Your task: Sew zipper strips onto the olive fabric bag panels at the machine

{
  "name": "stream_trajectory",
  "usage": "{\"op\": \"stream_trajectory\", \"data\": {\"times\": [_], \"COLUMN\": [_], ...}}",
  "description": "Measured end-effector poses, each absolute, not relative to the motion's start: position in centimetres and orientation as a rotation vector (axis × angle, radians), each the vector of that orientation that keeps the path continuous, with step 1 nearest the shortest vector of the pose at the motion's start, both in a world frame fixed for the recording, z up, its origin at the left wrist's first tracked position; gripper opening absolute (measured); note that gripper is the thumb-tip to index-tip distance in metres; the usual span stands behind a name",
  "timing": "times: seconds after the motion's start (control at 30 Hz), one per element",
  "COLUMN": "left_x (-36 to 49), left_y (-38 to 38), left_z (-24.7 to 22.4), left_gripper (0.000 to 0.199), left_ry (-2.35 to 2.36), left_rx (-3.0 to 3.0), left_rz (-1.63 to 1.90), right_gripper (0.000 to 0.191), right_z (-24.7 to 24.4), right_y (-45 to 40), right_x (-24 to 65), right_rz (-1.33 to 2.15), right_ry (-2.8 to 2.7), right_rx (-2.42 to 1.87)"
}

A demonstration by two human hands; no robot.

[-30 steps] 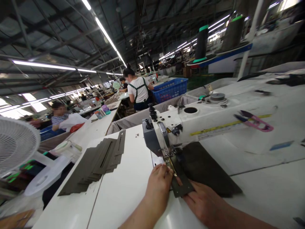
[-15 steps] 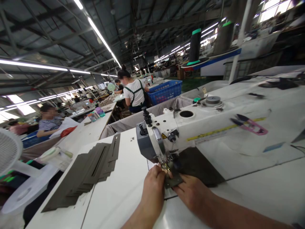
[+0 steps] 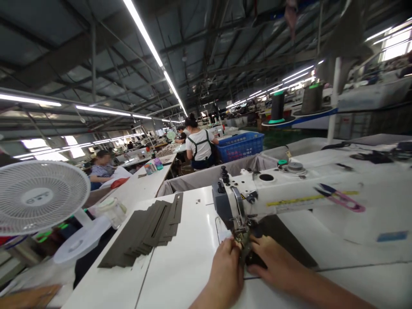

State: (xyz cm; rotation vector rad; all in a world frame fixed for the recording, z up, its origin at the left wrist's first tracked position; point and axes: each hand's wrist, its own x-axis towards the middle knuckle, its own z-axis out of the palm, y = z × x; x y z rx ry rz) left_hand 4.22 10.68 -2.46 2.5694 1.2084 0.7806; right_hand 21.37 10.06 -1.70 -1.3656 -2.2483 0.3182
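Observation:
Dark olive fabric lies under the head of a white sewing machine, its front end bunched between my hands. My left hand is closed at the left side of the presser foot, fingertips pinching the fabric's edge. From the right, my right hand grips the same fabric with thumb and fingers just in front of the foot. The exact hold of the fingertips is partly hidden and slightly blurred. To the left, a fanned stack of dark olive fabric pieces rests on the white table.
A white fan stands at the left edge. Pink-handled snips lie on the machine arm by a yellow tape measure. Behind are a grey cloth-lined bin, a blue crate and co-workers. Thread cones stand on a rack.
The view has turned left and upward, bringing the fan fully in. The fabric's front end, flat before, is now tilted up and bunched, and my right fingers have come nearer the foot.

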Motion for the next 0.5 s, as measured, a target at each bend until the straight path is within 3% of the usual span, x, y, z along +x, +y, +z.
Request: {"op": "stream_trajectory", "data": {"times": [0.17,0.5], "left_x": [4.1,4.1], "left_y": [11.0,12.0], "left_z": [-3.1,-4.9], "left_gripper": [0.038,0.018], "left_ry": [1.224,1.078], "left_rx": [2.552,2.835], "left_rz": [0.822,1.003], "right_gripper": [0.015,0.018], "right_z": [-0.7,-3.4], "right_y": [11.9,13.7], "right_x": [21.7,22.3], "right_rz": [0.516,0.277], "right_ry": [-2.267,-2.194], "right_rx": [-1.269,-1.322]}}
